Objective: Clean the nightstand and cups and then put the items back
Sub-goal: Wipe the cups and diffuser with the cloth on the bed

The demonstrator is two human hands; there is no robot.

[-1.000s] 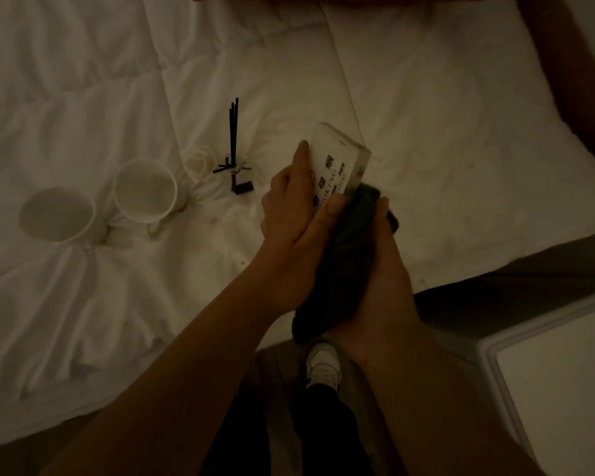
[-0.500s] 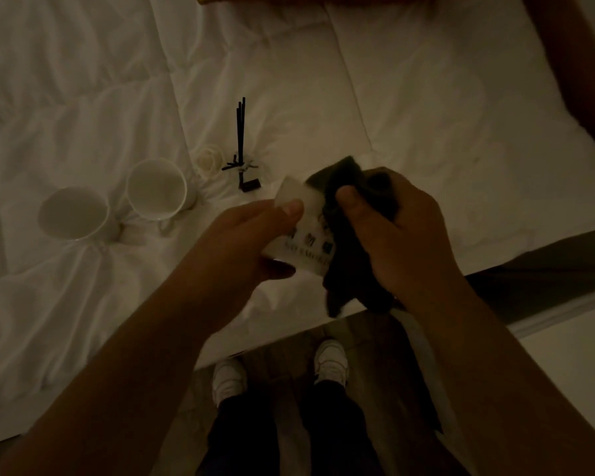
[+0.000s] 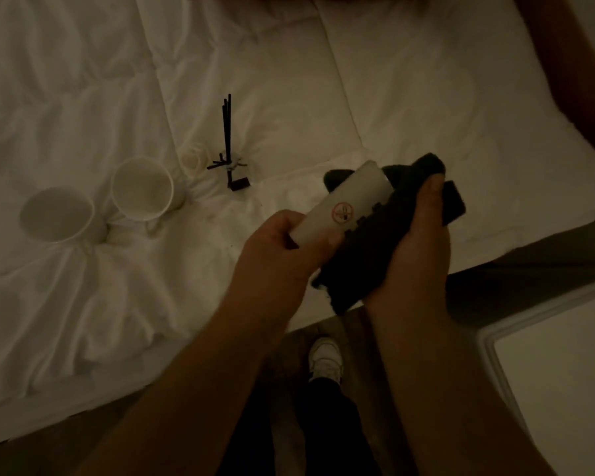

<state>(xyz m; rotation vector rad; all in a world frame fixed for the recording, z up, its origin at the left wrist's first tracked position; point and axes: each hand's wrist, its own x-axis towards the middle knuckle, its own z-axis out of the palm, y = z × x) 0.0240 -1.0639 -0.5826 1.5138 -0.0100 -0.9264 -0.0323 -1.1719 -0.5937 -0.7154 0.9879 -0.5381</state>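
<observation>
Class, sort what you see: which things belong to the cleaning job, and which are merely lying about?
Job: no-smoking sign, dark cloth, left hand, right hand, two white cups, reed diffuser, nightstand.
Lying about: white duvet, white shoe.

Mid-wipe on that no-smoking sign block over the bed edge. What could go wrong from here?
The left hand grips only the lower end of the sign block while the right hand rubs it with the dark cloth; it could slip toward the floor. The two cups and the reed diffuser lie on soft bedding and may roll or leak if jostled.
</observation>
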